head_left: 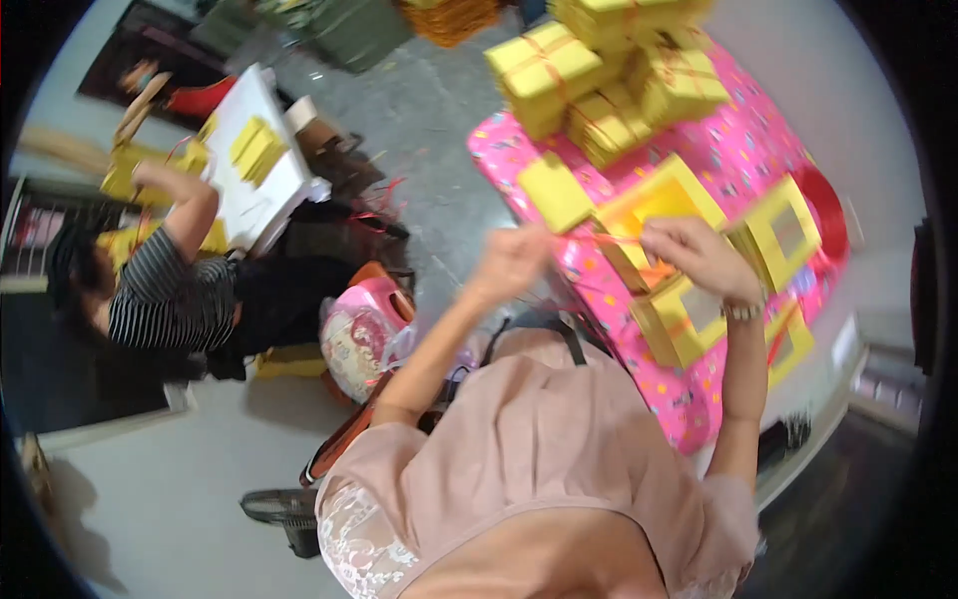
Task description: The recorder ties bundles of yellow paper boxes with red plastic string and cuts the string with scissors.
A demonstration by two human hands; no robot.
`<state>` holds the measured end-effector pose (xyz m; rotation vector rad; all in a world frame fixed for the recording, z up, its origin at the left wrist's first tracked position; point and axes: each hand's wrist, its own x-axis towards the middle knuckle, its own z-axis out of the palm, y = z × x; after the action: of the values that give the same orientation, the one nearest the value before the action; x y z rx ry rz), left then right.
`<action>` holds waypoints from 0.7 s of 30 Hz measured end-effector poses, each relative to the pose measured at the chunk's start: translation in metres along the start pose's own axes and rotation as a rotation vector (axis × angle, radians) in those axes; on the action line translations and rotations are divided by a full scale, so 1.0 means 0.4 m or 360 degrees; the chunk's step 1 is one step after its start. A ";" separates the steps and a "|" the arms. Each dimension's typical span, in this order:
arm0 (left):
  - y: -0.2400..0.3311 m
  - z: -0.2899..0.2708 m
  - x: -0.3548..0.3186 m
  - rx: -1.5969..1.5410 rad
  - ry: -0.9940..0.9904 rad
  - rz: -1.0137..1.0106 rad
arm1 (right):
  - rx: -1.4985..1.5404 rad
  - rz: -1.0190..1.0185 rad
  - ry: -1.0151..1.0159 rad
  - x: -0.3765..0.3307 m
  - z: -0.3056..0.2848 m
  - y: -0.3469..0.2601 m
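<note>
In the head view, your left hand [516,262] is curled closed and your right hand [694,255] pinches, an orange-red ribbon [599,239] running between them beside an open yellow cardboard box [699,190]; its bright interior's contents are unclear. Tied yellow box stacks [547,70] stand beyond.

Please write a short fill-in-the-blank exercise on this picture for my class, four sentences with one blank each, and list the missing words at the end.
1. The left hand and right hand hold a reddish ribbon stretched ____ them.
2. The tablecloth under the yellow boxes is mainly ____ in colour.
3. A band circles the person's ____ wrist.
4. The nearer co-worker's top is patterned with ____.

Missing words: between; pink; right; stripes.
</note>
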<state>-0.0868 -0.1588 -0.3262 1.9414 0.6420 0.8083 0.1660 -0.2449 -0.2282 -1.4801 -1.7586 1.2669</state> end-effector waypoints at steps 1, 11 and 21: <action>0.015 -0.035 -0.009 0.0128 0.0165 -0.0067 | 0.0046 -0.0006 -0.0024 -0.020 -0.023 0.022; -0.164 -0.190 -0.100 0.1291 0.0536 -0.0262 | -0.0111 -0.0063 0.0158 -0.095 -0.046 0.072; 0.137 0.174 0.088 0.0320 -0.0333 -0.0073 | -0.0079 -0.0183 0.0112 -0.009 -0.011 0.115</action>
<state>-0.0055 -0.1966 -0.2939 2.1498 0.6583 0.5185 0.1922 -0.2481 -0.2661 -1.4114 -1.8133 1.1079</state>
